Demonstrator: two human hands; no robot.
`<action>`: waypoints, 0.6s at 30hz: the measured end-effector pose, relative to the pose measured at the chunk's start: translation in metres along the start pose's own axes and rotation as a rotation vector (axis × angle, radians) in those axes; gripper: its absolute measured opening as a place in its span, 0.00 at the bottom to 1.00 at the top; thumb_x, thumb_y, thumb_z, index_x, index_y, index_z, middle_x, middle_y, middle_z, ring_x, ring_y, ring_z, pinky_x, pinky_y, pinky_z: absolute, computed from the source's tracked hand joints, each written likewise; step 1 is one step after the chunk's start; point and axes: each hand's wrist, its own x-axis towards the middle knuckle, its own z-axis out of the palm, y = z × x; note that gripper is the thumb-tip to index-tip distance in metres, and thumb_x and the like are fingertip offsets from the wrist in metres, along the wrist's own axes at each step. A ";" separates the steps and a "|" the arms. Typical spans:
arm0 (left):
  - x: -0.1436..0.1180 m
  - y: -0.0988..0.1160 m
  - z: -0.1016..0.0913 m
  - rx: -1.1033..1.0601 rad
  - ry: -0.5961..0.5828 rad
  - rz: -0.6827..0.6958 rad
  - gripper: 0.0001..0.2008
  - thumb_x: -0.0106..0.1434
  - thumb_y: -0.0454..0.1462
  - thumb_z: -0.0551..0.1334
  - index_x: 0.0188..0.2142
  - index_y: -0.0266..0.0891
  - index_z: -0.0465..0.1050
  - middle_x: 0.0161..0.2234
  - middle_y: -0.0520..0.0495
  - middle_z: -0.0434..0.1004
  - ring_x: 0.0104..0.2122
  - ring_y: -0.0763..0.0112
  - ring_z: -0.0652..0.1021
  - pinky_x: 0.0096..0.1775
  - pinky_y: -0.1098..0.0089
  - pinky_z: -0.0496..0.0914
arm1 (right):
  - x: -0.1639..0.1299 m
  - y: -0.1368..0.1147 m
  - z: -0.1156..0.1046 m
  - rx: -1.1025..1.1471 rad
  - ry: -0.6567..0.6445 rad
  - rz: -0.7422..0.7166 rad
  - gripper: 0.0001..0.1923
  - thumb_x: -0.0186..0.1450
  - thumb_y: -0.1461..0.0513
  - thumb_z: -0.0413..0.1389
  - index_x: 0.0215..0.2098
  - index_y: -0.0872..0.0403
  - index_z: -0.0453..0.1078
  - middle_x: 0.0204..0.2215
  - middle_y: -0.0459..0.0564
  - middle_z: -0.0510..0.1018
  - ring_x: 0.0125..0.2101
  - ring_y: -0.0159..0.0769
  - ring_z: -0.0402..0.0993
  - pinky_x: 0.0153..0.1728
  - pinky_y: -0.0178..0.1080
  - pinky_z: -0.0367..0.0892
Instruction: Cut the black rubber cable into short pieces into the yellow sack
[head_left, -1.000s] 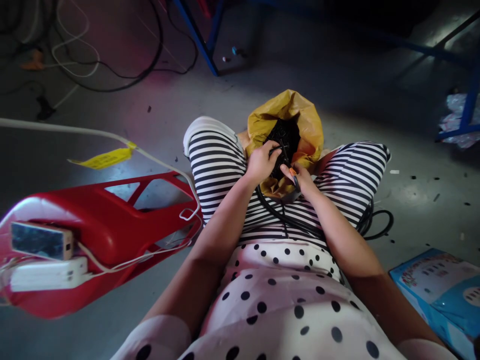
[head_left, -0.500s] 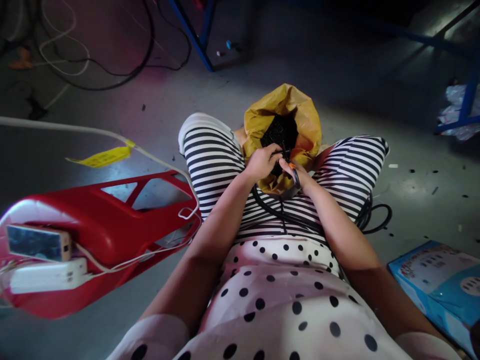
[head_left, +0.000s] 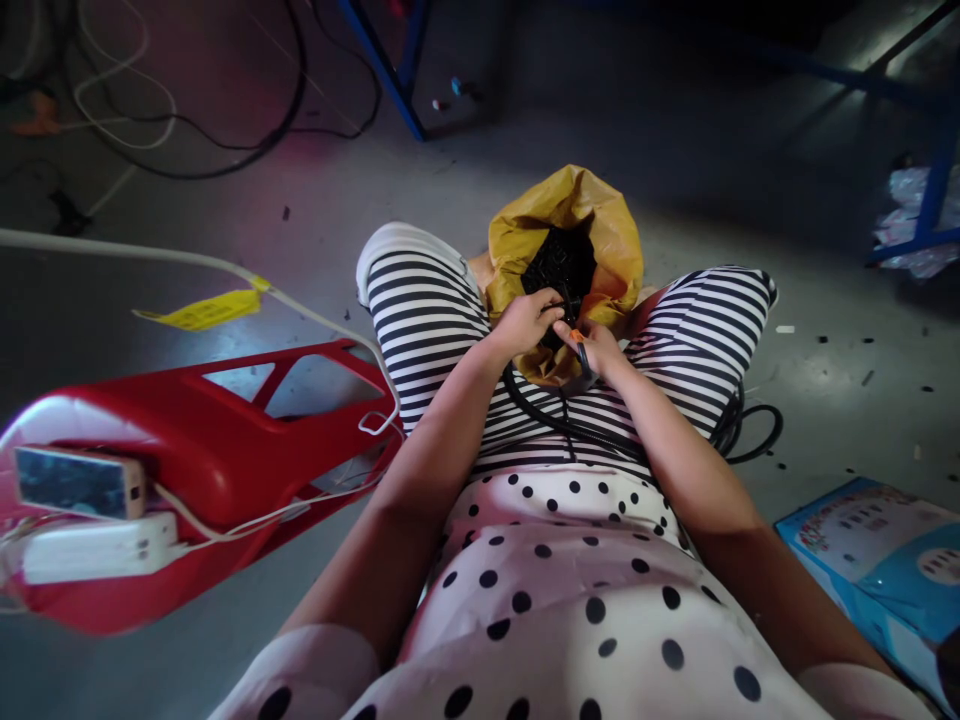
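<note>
Yellow bag (head_left: 600,225) between the striped knees, both hands at its mouth.
Left hand (head_left: 525,322) and right hand (head_left: 596,348) pinch small black parts (head_left: 562,262) inside it; what exactly the fingers hold is too dark to tell.

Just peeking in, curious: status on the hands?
Left hand and right hand pinch small black parts at yellow plastic bag. Black corrugated tube lies across lap.

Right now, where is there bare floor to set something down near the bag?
Bare floor lies beyond the yellow bag, toward the blue frame, and right of the right knee. Crowded: both hands, left hand and right hand, at the bag's mouth; red chair at left.
</note>
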 end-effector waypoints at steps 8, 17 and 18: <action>0.002 -0.005 -0.001 0.005 0.044 -0.058 0.08 0.70 0.35 0.60 0.45 0.39 0.77 0.39 0.45 0.83 0.40 0.63 0.80 0.45 0.65 0.72 | -0.002 -0.005 -0.003 -0.137 0.027 -0.016 0.36 0.59 0.29 0.62 0.25 0.50 0.63 0.19 0.43 0.64 0.25 0.34 0.60 0.28 0.39 0.54; 0.002 -0.003 0.011 0.246 -0.004 -0.238 0.13 0.75 0.41 0.57 0.49 0.41 0.78 0.45 0.39 0.84 0.47 0.53 0.81 0.50 0.59 0.73 | 0.004 0.000 0.000 -0.025 0.090 0.026 0.36 0.59 0.29 0.62 0.23 0.50 0.62 0.17 0.45 0.65 0.22 0.36 0.66 0.26 0.39 0.61; 0.004 -0.004 0.013 0.255 0.012 -0.253 0.12 0.74 0.42 0.57 0.49 0.42 0.78 0.46 0.39 0.84 0.48 0.53 0.81 0.50 0.58 0.73 | 0.005 0.001 0.000 -0.012 0.108 0.029 0.37 0.59 0.28 0.61 0.23 0.50 0.62 0.17 0.46 0.65 0.22 0.36 0.67 0.26 0.39 0.62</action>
